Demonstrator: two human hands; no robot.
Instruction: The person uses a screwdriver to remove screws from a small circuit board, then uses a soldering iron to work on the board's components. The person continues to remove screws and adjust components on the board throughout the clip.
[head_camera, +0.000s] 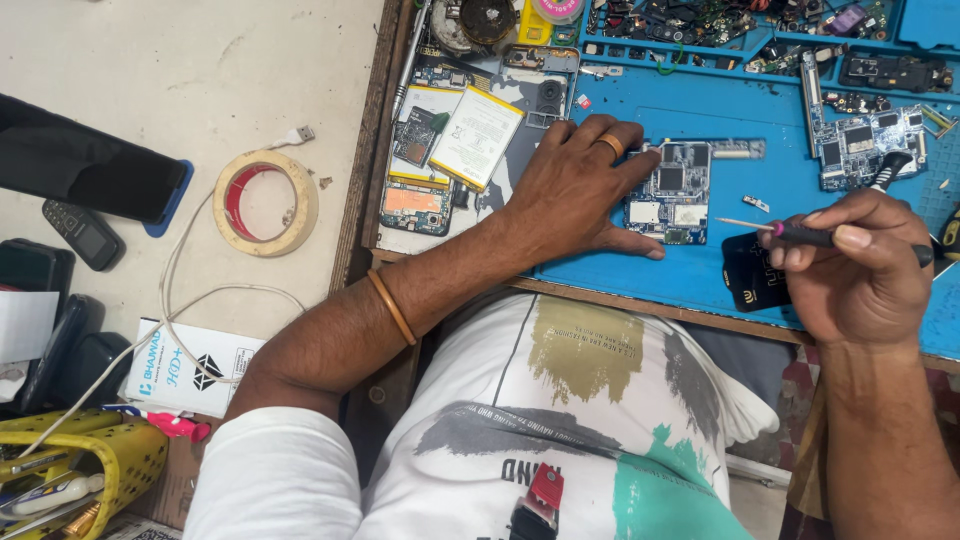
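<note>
My left hand (580, 185), with a ring on one finger, rests flat on the blue work mat (750, 120). Its fingertips and thumb steady a small blue circuit board (670, 195). My right hand (860, 265) grips a thin screwdriver (790, 231) with a black handle; the metal tip points left toward the board and stops a little short of it. A dark flat part (750, 272) lies on the mat under that hand. Left of my left hand lies an opened phone (455, 150) with its battery showing.
A second circuit board (865, 145) lies at the mat's right. Trays of small parts (720, 25) line the back. Off the bench to the left are a tape roll (265, 200), a white cable (175, 300), dark phones (85, 235), a white box (190, 370) and a yellow basket (90, 470).
</note>
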